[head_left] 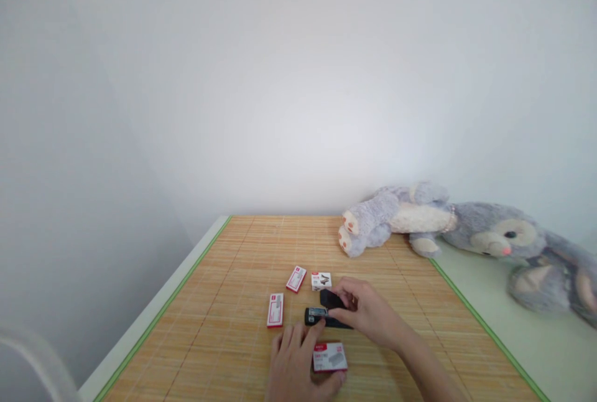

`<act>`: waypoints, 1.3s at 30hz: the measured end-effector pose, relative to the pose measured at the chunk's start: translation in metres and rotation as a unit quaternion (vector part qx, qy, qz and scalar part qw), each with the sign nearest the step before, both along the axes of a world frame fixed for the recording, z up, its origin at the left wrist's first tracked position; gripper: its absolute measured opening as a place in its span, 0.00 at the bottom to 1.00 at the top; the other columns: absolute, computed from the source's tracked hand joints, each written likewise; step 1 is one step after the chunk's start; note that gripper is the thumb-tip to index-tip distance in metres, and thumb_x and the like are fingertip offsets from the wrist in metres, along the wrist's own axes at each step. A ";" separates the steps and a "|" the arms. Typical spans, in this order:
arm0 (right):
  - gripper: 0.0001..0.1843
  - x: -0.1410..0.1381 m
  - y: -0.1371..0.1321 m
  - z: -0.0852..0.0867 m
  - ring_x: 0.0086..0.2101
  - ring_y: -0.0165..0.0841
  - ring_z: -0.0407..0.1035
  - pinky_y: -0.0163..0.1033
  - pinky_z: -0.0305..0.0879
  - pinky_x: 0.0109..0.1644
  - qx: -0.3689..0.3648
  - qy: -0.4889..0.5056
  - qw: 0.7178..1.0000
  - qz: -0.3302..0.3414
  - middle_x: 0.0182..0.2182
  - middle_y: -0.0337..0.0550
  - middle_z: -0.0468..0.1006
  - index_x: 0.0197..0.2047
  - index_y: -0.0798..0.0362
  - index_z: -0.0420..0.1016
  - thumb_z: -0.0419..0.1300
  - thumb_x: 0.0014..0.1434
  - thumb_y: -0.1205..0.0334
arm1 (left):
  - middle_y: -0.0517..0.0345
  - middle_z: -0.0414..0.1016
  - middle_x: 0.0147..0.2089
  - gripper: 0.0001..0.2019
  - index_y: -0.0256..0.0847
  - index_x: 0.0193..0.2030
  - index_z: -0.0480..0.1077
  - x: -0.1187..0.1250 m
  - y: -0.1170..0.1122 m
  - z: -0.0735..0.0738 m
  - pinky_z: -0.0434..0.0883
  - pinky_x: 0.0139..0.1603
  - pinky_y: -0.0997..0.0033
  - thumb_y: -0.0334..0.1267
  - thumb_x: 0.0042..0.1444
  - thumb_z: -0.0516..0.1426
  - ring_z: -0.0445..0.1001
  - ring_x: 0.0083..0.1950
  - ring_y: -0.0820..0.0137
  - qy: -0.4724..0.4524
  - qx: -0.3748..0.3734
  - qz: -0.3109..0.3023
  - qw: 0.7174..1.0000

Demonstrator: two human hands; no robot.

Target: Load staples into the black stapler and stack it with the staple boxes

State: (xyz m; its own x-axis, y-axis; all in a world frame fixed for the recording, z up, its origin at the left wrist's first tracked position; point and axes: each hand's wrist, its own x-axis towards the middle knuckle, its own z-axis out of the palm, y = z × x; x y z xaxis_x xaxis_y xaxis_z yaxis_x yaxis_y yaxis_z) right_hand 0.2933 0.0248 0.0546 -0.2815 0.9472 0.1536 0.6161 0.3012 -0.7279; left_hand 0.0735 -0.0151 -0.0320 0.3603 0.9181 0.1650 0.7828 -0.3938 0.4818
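A black stapler [310, 316] lies on the bamboo mat with its upper part swung up and its metal magazine showing. My right hand [368, 312] is closed at the stapler's raised top, thumb low by the magazine; whether staples are between the fingers is hidden. Stretched flat on the mat, my left hand [293, 368] has its index fingertip against the near side of the stapler base. Its thumb and index finger lie around a red and white staples box [330, 357]. Behind the stapler stands a small white box [321, 280] with a picture on it.
Two slim red and white boxes lie left of the stapler, one nearer [275, 310] and one farther back [296, 279]. A grey plush rabbit [420, 218] lies along the back right, over the edge of the green-bordered mat [224, 277]. A pale wall rises behind.
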 end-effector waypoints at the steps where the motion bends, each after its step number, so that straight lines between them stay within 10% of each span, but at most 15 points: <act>1: 0.12 -0.007 0.003 -0.003 0.30 0.29 0.63 0.34 0.54 0.33 0.004 -0.010 1.000 0.004 0.28 0.31 0.68 0.29 0.49 0.67 0.67 0.57 0.59 | 0.53 0.77 0.55 0.38 0.58 0.66 0.68 0.001 0.000 -0.002 0.64 0.57 0.56 0.65 0.48 0.64 0.72 0.56 0.53 0.002 0.011 0.007 1.000; 10: 0.09 -0.019 0.009 -0.022 0.31 0.30 0.64 0.35 0.52 0.34 0.010 -0.067 0.997 -0.031 0.29 0.32 0.71 0.30 0.49 0.69 0.68 0.51 0.63 | 0.57 0.75 0.42 0.15 0.55 0.42 0.78 0.001 -0.005 -0.018 0.67 0.49 0.59 0.52 0.47 0.68 0.73 0.46 0.59 -0.019 0.129 0.031 0.991; 17: 0.09 0.009 -0.002 -0.031 0.31 0.32 0.66 0.36 0.55 0.35 0.002 -0.073 0.993 -0.088 0.29 0.34 0.72 0.31 0.48 0.69 0.66 0.57 0.57 | 0.43 0.64 0.67 0.13 0.42 0.49 0.68 -0.026 0.019 0.003 0.63 0.64 0.46 0.42 0.59 0.58 0.64 0.66 0.50 -0.027 0.150 0.227 0.962; 28: 0.07 0.010 -0.003 -0.036 0.31 0.32 0.68 0.36 0.57 0.35 0.011 -0.052 0.992 -0.111 0.29 0.34 0.73 0.33 0.48 0.72 0.65 0.57 0.56 | 0.48 0.71 0.61 0.28 0.43 0.68 0.59 -0.025 0.044 0.010 0.65 0.63 0.55 0.39 0.61 0.56 0.69 0.61 0.57 -0.064 0.084 0.123 0.987; 39: 0.07 0.010 -0.002 -0.040 0.32 0.33 0.69 0.36 0.58 0.35 0.015 -0.044 0.990 -0.133 0.29 0.34 0.75 0.34 0.47 0.73 0.65 0.57 0.55 | 0.50 0.66 0.66 0.14 0.47 0.51 0.68 -0.025 0.032 0.016 0.60 0.68 0.50 0.38 0.58 0.57 0.62 0.69 0.56 -0.047 0.076 0.077 0.993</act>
State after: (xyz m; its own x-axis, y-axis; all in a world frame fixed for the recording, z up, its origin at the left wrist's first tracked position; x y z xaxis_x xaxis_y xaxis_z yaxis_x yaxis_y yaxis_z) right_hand 0.3031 0.0226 0.0144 -0.0360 0.9849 0.1695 0.7373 0.1407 -0.6608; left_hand 0.0482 0.0172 -0.0164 0.1941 0.9234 0.3311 0.7941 -0.3460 0.4997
